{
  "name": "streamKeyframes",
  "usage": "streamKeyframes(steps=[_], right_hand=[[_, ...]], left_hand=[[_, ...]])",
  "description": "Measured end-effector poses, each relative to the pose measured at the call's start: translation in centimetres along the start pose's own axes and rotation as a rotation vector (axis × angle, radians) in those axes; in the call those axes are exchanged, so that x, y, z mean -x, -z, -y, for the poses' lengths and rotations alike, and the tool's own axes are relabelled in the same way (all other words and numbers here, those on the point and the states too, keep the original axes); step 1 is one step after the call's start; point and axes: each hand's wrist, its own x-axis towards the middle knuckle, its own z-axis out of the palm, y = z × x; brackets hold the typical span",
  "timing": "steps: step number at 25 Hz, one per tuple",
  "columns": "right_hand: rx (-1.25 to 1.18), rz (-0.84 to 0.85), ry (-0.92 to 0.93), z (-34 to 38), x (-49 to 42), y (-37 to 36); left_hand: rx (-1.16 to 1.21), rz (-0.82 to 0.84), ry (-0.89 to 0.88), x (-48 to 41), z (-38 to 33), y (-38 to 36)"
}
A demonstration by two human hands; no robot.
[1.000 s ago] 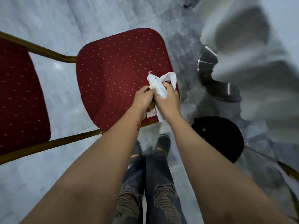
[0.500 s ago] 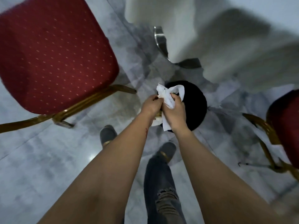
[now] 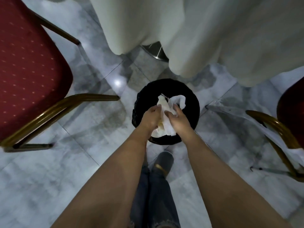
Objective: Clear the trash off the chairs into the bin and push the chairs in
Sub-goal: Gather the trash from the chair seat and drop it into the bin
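White tissue wad (image 3: 178,100), one, above one black bin (image 3: 195,105); two red seats, left chair (image 3: 29,71) and right chair (image 3: 292,111); left hand (image 3: 150,120) and right hand (image 3: 180,120) fingers, clenched before, now slack.

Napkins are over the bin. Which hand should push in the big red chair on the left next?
Left, probably. The big red chair and its gold frame lie on the side of the left hand; the right hand would cross the body.

Left hand (image 3: 150,118), right hand (image 3: 179,120) (fingers (image 3: 175,107) spread), close together, reaching down
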Motion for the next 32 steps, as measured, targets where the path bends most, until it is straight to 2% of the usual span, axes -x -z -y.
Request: streamKeyframes(steps=[3, 9, 15, 20, 24, 27, 32], right_hand=[[0.057, 0.040, -0.019, -0.3, -0.3, 0.9], [0.256, -0.078, -0.015, 0.0, 3.8, 3.4], [0.355, -0.356, 0.050, 0.4, 10.2, 10.1], [0.364, -0.555, 0.034, -0.3, 14.2, 17.2], [0.365, -0.673, -0.023, -3.5, 16.0, 24.5], [0.344, -0.743, -0.096, -6.2, 16.8, 30.0], [0.363, -0.789, -0.172, -10.5, 14.8, 39.8]], left_hand=[[-0.058, -0.017, 0.009, -0.7, -0.4, 0.4], [-0.338, -0.073, -0.111, 3.7, -2.7, 0.4], [-0.781, -0.028, -0.331, 10.4, -5.8, -4.4], [-1.063, 0.021, -0.488, 14.6, -7.6, -11.6], [-1.182, 0.070, -0.606, 16.0, -8.4, -19.5], [-1.212, 0.109, -0.596, 16.7, -9.7, -25.7], [-1.243, 0.078, -0.566, 15.5, -11.1, -37.8]])
